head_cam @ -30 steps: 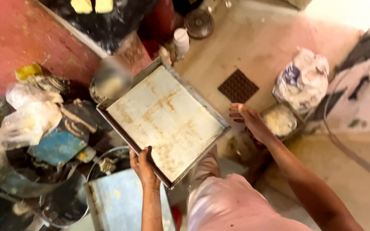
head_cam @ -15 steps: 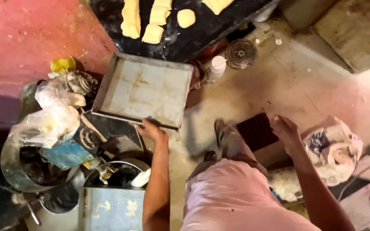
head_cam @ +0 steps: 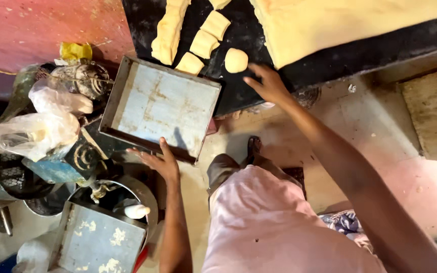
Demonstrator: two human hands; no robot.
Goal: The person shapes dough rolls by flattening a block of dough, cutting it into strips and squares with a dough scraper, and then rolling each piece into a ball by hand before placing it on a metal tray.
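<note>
The left hand (head_cam: pixel 160 162) is gripping the near rim of the metal tray (head_cam: pixel 160 108), fingers curled over its edge, the far corner resting on the black tabletop (head_cam: pixel 360 53). The tray is sitting empty. At two o'clock from it, the right hand (head_cam: pixel 268 83) is reaching, fingers spread and holding nothing, just beside a round dough ball (head_cam: pixel 236 60). Cut dough pieces (head_cam: pixel 203 43) are lying at twelve o'clock. Cluttered bags (head_cam: pixel 36 131) are crowding nine o'clock; the floor (head_cam: pixel 370 131) at three is giving room.

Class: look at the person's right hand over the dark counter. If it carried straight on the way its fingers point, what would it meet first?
Most likely the round dough ball: the right hand points up-left at it, just short of touching, though height is unclear.
</note>
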